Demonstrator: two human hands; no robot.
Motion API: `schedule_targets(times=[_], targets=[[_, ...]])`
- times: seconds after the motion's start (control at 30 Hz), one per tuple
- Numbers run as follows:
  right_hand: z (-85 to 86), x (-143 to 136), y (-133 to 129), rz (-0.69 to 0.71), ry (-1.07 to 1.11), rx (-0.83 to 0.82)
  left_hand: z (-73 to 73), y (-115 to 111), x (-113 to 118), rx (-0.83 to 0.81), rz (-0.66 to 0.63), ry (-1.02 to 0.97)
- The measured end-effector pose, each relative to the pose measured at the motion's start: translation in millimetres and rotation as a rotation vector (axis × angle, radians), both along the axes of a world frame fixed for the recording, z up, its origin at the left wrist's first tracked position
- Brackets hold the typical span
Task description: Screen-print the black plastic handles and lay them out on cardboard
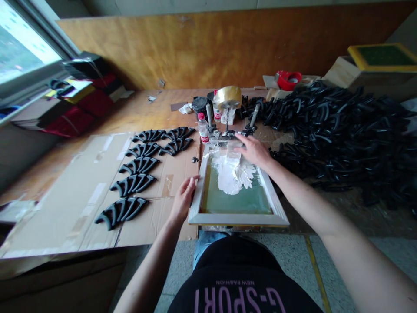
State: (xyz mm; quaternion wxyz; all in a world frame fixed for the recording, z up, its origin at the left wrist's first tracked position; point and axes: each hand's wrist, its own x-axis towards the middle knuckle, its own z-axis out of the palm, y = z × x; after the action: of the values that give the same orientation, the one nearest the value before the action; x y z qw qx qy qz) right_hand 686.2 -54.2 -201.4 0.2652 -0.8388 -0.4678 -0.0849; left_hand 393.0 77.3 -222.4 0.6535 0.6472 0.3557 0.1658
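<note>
A printing screen [239, 218] with a pale frame and green mesh lies in front of me. Thick white ink [230, 178] is spread over its upper middle. My right hand [256, 151] is at the far end of the screen, thumb and fingers closed about an ink-smeared scraper [233, 152]. Beside the frame's left edge is my left hand [185, 195], its fingers curled inward. A small dark bit shows at those fingertips, but what they grip is hidden. Behind the screen stands a metal hinge clamp [224, 135].
Rows of black curved handles [135, 184] lie on cardboard [81, 174] at left. A large heap of black handles [342, 130] covers the right. Behind the clamp are a red-capped bottle [203, 129], a black jar [199, 104] and a tape roll [228, 96]. A red tape dispenser [289, 80] sits farther back.
</note>
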Motion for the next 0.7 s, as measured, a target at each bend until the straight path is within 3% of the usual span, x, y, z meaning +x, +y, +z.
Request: schedule_targets(times=[0.07,0.13,0.23,0.3,0.33,0.4,0.5,0.57,0.63,0.7], targets=[[0.4,30,-18,-0.154,0.033,0.066,29.1,3,15,-0.001,0.049,-0.157],[-11.3,41,-41,-0.241,0.077,0.044,57.4,8,36,-0.012,0.082,-0.354],[-45.6,14,-62,-0.162,0.136,-0.104,88.7,15,67,-0.068,0.087,-0.524],[-70.1,-22,-63,-0.034,0.124,-0.221,92.2,14,78,-0.097,0.136,-0.564],[-80.0,-41,-60,0.007,0.109,-0.287,86.5,8,78,-0.104,0.181,-0.577],[-92.1,-77,-51,0.017,0.103,-0.412,61.0,-13,72,-0.172,0.202,-0.495],[-93.3,-121,-40,-0.076,0.159,-0.416,3.5,-62,50,-0.487,-0.049,-0.059],[-89.1,-144,-38,-0.001,0.171,-0.309,-30.5,-89,34,-0.646,-0.12,0.058],[-85.7,-154,-42,0.196,0.18,-0.208,-52.2,-96,22,-0.675,-0.066,0.037],[-84.7,-138,-53,0.296,0.184,-0.156,-62.7,-76,11,-0.526,0.007,0.044]])
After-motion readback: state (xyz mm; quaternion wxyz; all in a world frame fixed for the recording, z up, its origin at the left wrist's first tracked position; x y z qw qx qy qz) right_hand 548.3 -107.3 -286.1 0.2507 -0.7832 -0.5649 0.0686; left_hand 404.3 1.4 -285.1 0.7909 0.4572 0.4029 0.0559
